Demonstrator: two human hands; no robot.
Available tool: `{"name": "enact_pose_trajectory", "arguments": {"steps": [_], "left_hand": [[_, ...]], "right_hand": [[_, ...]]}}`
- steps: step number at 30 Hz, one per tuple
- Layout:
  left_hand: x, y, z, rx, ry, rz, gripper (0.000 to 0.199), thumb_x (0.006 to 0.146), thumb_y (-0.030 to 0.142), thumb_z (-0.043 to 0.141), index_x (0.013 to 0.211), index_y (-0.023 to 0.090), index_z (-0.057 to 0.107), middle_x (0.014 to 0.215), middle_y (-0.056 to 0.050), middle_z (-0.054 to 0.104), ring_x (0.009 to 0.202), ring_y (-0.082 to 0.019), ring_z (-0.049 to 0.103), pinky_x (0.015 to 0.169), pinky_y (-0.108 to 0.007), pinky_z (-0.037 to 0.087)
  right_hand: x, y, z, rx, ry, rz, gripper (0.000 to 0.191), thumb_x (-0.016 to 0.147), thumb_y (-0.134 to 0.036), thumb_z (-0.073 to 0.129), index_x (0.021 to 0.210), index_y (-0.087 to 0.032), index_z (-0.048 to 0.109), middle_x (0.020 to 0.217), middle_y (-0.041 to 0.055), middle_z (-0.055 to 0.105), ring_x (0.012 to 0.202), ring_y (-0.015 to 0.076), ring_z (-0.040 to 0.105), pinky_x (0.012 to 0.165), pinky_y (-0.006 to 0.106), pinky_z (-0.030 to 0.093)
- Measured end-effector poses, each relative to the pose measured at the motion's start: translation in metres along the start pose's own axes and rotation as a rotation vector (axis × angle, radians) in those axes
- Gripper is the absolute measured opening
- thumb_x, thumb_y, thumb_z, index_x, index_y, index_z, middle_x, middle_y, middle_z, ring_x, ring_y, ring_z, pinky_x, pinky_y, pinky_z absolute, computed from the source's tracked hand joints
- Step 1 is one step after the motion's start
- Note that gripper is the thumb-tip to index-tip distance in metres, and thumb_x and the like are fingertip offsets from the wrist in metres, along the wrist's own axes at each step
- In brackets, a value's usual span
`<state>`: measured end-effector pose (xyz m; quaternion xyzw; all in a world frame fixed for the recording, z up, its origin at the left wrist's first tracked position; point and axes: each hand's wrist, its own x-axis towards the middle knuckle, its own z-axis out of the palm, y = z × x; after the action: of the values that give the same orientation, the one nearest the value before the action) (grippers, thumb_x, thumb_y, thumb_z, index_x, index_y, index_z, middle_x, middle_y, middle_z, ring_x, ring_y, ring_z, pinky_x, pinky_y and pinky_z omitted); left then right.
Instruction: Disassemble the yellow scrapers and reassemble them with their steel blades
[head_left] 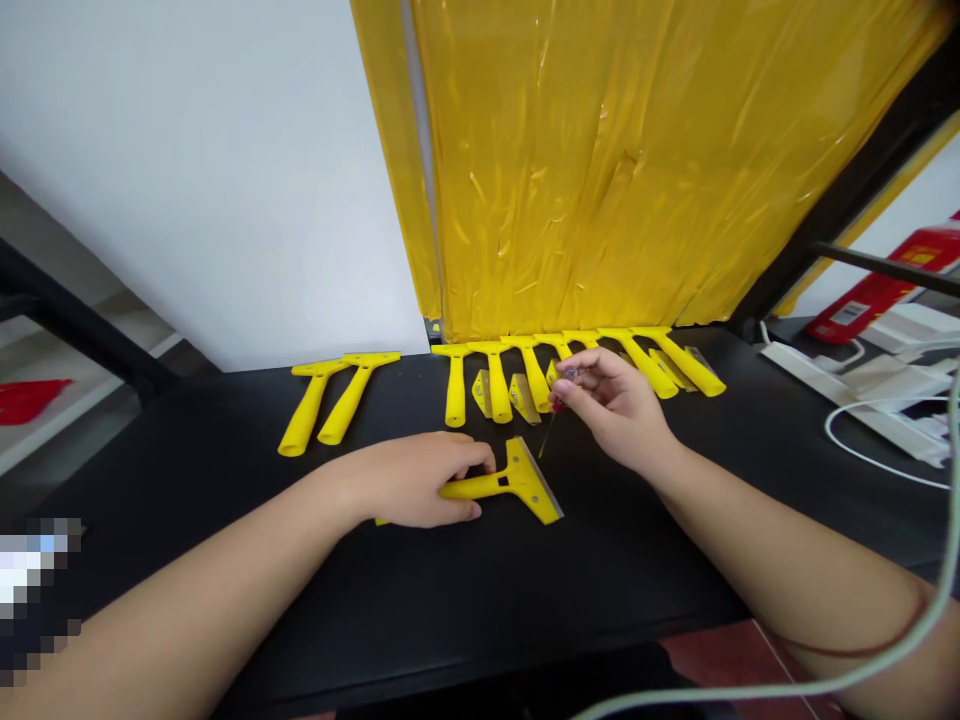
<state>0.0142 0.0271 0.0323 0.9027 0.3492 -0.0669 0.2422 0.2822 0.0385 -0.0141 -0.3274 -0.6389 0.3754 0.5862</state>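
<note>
My left hand (409, 482) grips the yellow handle of a plastic razor scraper (517, 482), which lies flat on the black table (375, 610) with its metal-edged head pointing right. My right hand (615, 405) pinches a small precision screwdriver (550, 430) with a clear handle, its thin shaft slanting down just above the scraper head. The tip does not visibly touch the scraper. Several more yellow scrapers (455, 388) lie in a row beyond my hands, partly hidden by my right hand. Several loose blade pieces (523, 397) lie among them.
A wrinkled yellow plastic sheet (585, 170) hangs behind the table beside a white wall (187, 170). At the right stand a white power strip (847, 375) with white cables and a red box (877, 290). A grey cable (951, 520) crosses the foreground.
</note>
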Motion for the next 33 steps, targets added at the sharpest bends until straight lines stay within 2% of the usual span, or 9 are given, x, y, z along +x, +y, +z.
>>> {"name": "enact_pose_trajectory", "arguments": {"steps": [5, 10, 14, 20, 24, 27, 33], "left_hand": [[0.013, -0.001, 0.019, -0.049, 0.178, 0.071, 0.031, 0.096, 0.046, 0.066, 0.116, 0.023, 0.066, 0.109, -0.006, 0.067, 0.093, -0.022, 0.064, 0.084, -0.035, 0.051], [0.021, -0.003, 0.032, -0.042, 0.227, 0.123, 0.023, 0.098, 0.042, 0.064, 0.108, 0.022, 0.066, 0.101, -0.004, 0.066, 0.09, -0.021, 0.064, 0.082, -0.033, 0.051], [0.021, -0.003, 0.034, 0.007, 0.243, 0.141, 0.021, 0.098, 0.041, 0.064, 0.101, 0.02, 0.065, 0.099, -0.004, 0.066, 0.088, -0.02, 0.065, 0.078, -0.033, 0.051], [0.024, -0.005, 0.036, 0.019, 0.234, 0.173, 0.022, 0.099, 0.041, 0.065, 0.102, 0.02, 0.068, 0.098, -0.004, 0.065, 0.088, -0.02, 0.065, 0.079, -0.032, 0.052], [0.025, -0.005, 0.037, -0.001, 0.244, 0.208, 0.019, 0.098, 0.038, 0.066, 0.097, 0.019, 0.066, 0.096, -0.003, 0.064, 0.086, -0.019, 0.065, 0.077, -0.03, 0.052], [0.026, -0.005, 0.037, -0.02, 0.247, 0.217, 0.018, 0.098, 0.037, 0.066, 0.094, 0.019, 0.065, 0.095, -0.003, 0.064, 0.085, -0.018, 0.066, 0.077, -0.029, 0.052], [0.027, -0.007, 0.037, -0.026, 0.244, 0.218, 0.02, 0.097, 0.038, 0.067, 0.091, 0.018, 0.065, 0.092, -0.003, 0.062, 0.083, -0.018, 0.065, 0.078, -0.029, 0.052]], "right_hand": [[-0.003, 0.003, 0.007, 0.035, -0.014, -0.02, 0.017, 0.092, -0.029, 0.079, 0.101, -0.024, 0.066, 0.083, -0.0007, 0.067, 0.074, 0.0133, 0.069, 0.068, 0.028, 0.061], [-0.005, 0.004, 0.011, 0.049, -0.031, -0.039, 0.016, 0.092, -0.026, 0.079, 0.099, -0.024, 0.065, 0.082, -0.0014, 0.067, 0.074, 0.0121, 0.07, 0.068, 0.025, 0.061], [-0.005, 0.005, 0.012, 0.043, -0.041, -0.048, 0.016, 0.092, -0.025, 0.078, 0.1, -0.023, 0.065, 0.083, -0.0013, 0.067, 0.074, 0.0124, 0.07, 0.069, 0.026, 0.062], [-0.013, 0.002, 0.015, 0.016, -0.077, -0.104, 0.016, 0.093, -0.02, 0.076, 0.105, -0.026, 0.066, 0.088, -0.0009, 0.065, 0.078, 0.0137, 0.071, 0.071, 0.028, 0.064], [-0.018, -0.007, 0.016, -0.159, -0.141, -0.238, 0.019, 0.092, -0.019, 0.077, 0.107, -0.026, 0.068, 0.097, 0.0032, 0.066, 0.085, 0.0169, 0.07, 0.069, 0.031, 0.063], [-0.019, -0.015, 0.017, -0.257, -0.198, -0.371, 0.021, 0.09, -0.015, 0.079, 0.106, -0.024, 0.069, 0.094, 0.0044, 0.07, 0.084, 0.0175, 0.069, 0.068, 0.03, 0.06], [-0.019, -0.016, 0.022, -0.276, -0.2, -0.449, 0.02, 0.088, -0.013, 0.08, 0.102, -0.02, 0.068, 0.092, 0.0059, 0.073, 0.082, 0.0169, 0.07, 0.07, 0.03, 0.06]]}}
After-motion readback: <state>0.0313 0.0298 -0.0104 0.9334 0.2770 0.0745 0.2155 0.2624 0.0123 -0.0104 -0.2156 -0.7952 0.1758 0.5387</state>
